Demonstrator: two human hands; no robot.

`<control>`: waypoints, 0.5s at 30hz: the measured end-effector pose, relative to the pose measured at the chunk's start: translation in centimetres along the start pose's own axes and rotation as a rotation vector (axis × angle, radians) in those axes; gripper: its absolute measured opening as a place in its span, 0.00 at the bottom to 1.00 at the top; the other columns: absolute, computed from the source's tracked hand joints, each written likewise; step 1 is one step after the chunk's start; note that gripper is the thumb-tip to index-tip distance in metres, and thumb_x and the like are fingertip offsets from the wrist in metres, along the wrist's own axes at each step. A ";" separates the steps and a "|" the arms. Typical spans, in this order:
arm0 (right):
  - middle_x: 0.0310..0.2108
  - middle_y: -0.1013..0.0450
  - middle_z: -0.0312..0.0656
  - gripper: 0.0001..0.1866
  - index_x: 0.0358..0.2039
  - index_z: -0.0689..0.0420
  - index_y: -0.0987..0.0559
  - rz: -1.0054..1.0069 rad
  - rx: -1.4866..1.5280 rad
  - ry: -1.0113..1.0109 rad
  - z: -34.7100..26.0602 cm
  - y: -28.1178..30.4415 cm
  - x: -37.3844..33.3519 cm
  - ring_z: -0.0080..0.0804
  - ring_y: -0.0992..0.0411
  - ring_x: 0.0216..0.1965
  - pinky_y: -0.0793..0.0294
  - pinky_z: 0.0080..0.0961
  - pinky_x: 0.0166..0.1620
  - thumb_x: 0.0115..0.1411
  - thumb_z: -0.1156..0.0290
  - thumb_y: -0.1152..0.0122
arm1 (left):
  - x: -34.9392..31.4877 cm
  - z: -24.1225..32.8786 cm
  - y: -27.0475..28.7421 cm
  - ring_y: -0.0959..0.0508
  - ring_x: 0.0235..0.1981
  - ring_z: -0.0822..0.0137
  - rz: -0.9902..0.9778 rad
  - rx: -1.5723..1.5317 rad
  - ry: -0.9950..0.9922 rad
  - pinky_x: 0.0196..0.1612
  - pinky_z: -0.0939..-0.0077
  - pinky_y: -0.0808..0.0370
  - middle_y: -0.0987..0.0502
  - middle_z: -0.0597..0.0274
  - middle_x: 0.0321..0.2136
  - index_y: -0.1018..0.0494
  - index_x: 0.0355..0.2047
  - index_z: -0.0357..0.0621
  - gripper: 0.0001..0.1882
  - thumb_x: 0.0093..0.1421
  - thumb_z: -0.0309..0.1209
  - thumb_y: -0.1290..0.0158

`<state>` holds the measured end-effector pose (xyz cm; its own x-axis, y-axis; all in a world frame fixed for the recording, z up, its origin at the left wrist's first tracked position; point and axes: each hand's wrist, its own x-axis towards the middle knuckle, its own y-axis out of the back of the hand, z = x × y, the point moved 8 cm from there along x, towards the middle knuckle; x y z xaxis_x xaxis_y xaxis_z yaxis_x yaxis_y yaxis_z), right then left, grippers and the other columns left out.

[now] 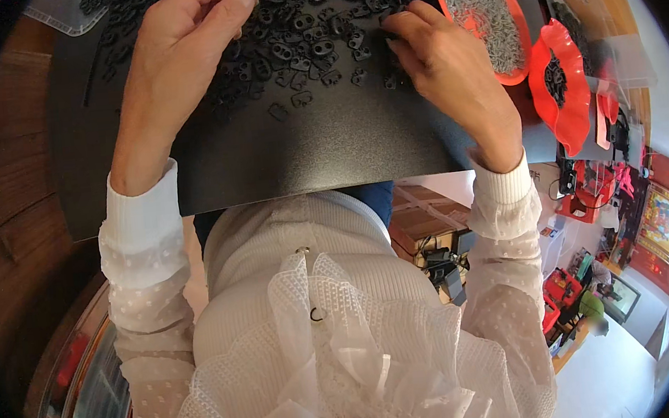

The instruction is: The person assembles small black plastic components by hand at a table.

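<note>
Many small black plastic pieces (304, 48), most with two round holes, lie in a loose spread on a black tabletop (283, 162). Over the left part of the spread, my left hand (182, 59) is closed, thumb and forefinger pressed together; what they hold, if anything, is hidden. My right hand (453, 63) reaches in at the right edge of the spread with bent, closed fingers. Something dark shows by its fingertips, too small to name. Just beyond that hand is an orange-red oval dish (526, 53) full of small grey metal pieces that look like springs (480, 13).
A red wavy-rimmed bowl (573, 112) holding black pieces stands to the right of the dish. A clear plastic container (66, 11) sits at the far left corner. Below the table at right are dark devices with cables (447, 267). Another person (592, 306) is farther off.
</note>
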<state>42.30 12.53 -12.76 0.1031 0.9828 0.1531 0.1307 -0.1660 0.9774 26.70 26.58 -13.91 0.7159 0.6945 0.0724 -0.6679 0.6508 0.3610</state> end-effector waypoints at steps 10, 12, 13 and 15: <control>0.32 0.32 0.42 0.09 0.37 0.57 0.25 0.056 0.103 0.070 -1.3 -0.1 0.9 0.45 0.29 0.31 0.30 0.34 0.31 0.55 0.75 0.42 | -1.2 0.6 -0.6 0.38 0.22 0.84 -0.048 0.038 0.042 0.26 0.89 0.43 0.33 0.76 0.20 0.25 0.31 0.45 0.10 0.62 0.36 0.52; 0.32 0.32 0.42 0.09 0.37 0.57 0.25 0.054 0.110 0.062 -0.8 0.0 0.6 0.44 0.29 0.32 0.30 0.34 0.32 0.55 0.75 0.42 | -1.7 0.5 -0.6 0.38 0.22 0.84 -0.051 0.025 0.073 0.26 0.89 0.43 0.33 0.76 0.20 0.26 0.31 0.44 0.10 0.62 0.36 0.52; 0.32 0.32 0.42 0.07 0.35 0.56 0.25 0.066 0.109 0.080 -0.7 0.1 0.3 0.46 0.29 0.30 0.29 0.38 0.30 0.54 0.74 0.43 | -2.0 1.0 -0.6 0.36 0.21 0.83 -0.049 -0.031 0.021 0.25 0.88 0.41 0.32 0.74 0.19 0.26 0.29 0.41 0.11 0.62 0.35 0.53; 0.32 0.31 0.43 0.05 0.32 0.55 0.26 0.080 0.109 0.098 -0.9 0.3 0.0 0.48 0.28 0.29 0.28 0.41 0.29 0.54 0.72 0.45 | -2.6 1.7 -0.5 0.35 0.20 0.81 -0.045 -0.084 -0.033 0.24 0.87 0.39 0.31 0.72 0.18 0.27 0.27 0.38 0.13 0.62 0.34 0.53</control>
<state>41.50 12.56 -12.34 0.0209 0.9685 0.2481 0.2326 -0.2461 0.9409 25.53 23.93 -12.69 0.7507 0.6546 0.0893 -0.6490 0.7054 0.2852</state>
